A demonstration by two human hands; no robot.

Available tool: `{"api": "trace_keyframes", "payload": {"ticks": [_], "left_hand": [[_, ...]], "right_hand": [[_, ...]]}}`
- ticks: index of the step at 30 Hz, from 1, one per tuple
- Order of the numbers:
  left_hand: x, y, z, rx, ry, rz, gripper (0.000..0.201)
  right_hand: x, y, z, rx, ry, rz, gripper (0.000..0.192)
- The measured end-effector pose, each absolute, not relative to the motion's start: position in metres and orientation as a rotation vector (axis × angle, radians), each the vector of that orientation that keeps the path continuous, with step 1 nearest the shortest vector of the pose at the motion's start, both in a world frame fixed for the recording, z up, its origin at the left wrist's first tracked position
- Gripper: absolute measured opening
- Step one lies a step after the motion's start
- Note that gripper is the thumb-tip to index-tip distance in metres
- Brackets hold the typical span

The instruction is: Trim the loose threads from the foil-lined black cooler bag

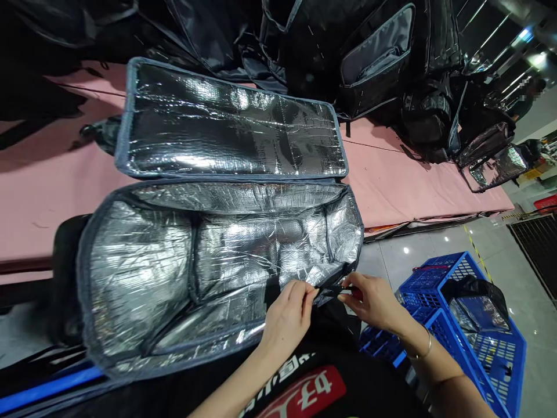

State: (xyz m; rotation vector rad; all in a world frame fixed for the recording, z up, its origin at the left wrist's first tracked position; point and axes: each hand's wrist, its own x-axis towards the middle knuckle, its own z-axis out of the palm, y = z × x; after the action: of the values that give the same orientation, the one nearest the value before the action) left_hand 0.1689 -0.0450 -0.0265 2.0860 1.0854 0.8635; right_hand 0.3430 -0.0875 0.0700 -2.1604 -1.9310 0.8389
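Two hands are seen at the near right corner of an open cooler bag (209, 273), whose silver foil lining is exposed and whose lid (230, 125) is laid back flat on the pink table (418, 180). A thin black strap (333, 288) at the bag's rim is pinched at one end by the curled fingers of the left hand (289, 313) and at the other between the thumb and fingertips of the right hand (372, 302), the remaining fingers being loosely bent. Blue crates (491, 342) are set on the floor just to the right, and black bags (378, 52) are piled along the table's far edge.
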Motion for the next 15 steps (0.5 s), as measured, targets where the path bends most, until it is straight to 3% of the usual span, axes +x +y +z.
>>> {"api": "trace_keyframes", "payload": {"ticks": [8, 15], "left_hand": [[0.169, -0.046, -0.026, 2.082, 1.060, 0.895, 0.016], [0.168, -0.045, -0.027, 2.033, 1.085, 0.892, 0.017]], "right_hand": [[0.335, -0.066, 0.074, -2.310, -2.116, 0.872, 0.020], [0.335, -0.055, 0.073, -2.193, -2.362, 0.832, 0.014]]}}
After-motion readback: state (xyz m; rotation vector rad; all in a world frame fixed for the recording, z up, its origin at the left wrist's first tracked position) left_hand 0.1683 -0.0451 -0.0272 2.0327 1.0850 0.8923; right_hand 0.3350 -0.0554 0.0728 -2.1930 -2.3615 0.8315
